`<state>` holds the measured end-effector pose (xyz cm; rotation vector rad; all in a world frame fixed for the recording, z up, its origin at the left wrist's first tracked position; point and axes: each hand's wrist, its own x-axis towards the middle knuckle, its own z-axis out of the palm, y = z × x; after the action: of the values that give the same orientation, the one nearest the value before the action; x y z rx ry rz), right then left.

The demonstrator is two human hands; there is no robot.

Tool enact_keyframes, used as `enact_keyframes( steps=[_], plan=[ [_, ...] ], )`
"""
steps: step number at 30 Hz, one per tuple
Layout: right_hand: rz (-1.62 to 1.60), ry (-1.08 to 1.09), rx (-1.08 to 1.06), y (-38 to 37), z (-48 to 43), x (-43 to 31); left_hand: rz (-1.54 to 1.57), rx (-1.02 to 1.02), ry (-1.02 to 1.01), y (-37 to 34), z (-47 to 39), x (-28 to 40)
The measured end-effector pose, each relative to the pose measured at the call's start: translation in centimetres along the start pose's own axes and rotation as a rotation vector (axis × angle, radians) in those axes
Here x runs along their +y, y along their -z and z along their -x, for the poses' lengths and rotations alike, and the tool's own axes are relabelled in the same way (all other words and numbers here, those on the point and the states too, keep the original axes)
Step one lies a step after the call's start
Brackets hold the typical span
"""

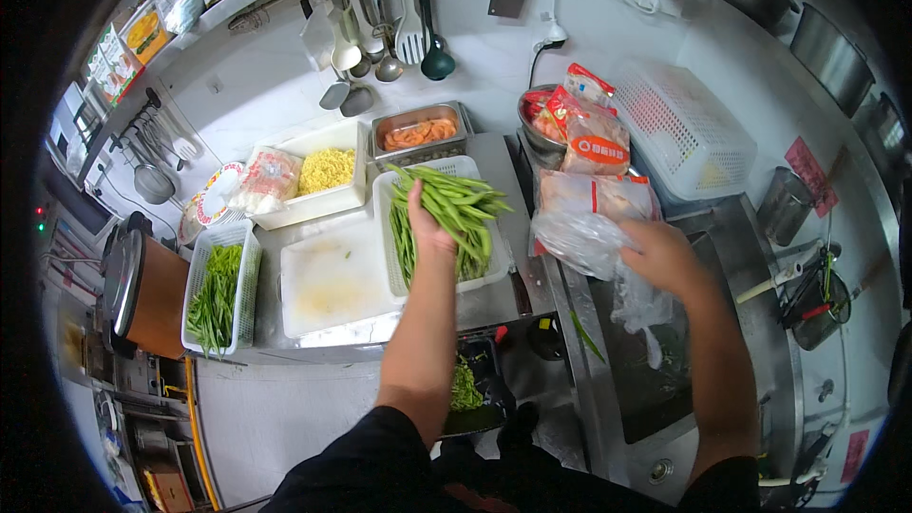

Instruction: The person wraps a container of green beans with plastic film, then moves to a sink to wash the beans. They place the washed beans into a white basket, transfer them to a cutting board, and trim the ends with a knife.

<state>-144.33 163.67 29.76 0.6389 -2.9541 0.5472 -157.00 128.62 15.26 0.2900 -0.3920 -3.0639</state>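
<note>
My left hand [431, 228] grips a bunch of long green beans [456, 199] above a white plastic basket [493, 278]. More beans lie in that basket, partly hidden behind my hand and forearm. On the right, my right hand [659, 253] pinches a crumpled clear plastic bag [581, 239]. The bag drapes in front of packed raw meat [595, 194] and hangs down over the sink's edge. Left of the bean basket is a stained white cutting board [331, 292] bearing a small green scrap.
A basket of cut greens [217, 299], a white tub [313, 210] with yellow noodles, and a steel pan of shrimp [417, 132] stand around the board. A knife handle [522, 293] lies near the counter's edge. The sink [655, 385] is at right; a bin [467, 377] with scraps sits below.
</note>
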Motion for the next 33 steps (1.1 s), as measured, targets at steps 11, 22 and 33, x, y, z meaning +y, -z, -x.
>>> enact_keyframes(
  steps=[11, 22, 33],
  plan=[
    [0.298, -0.611, -0.152, -10.9, 22.5, 15.8, -1.865, 0.252, -0.472, 4.9, -3.0, 10.1],
    [-0.268, -1.143, -1.115, -34.0, 35.7, 17.2, -2.07, -0.841, 0.83, 18.8, 28.3, -8.7],
    [-0.159, -1.782, -0.287, -42.0, 38.5, 37.1, -2.018, 0.059, 0.79, 20.7, 30.7, -10.3]
  ],
)
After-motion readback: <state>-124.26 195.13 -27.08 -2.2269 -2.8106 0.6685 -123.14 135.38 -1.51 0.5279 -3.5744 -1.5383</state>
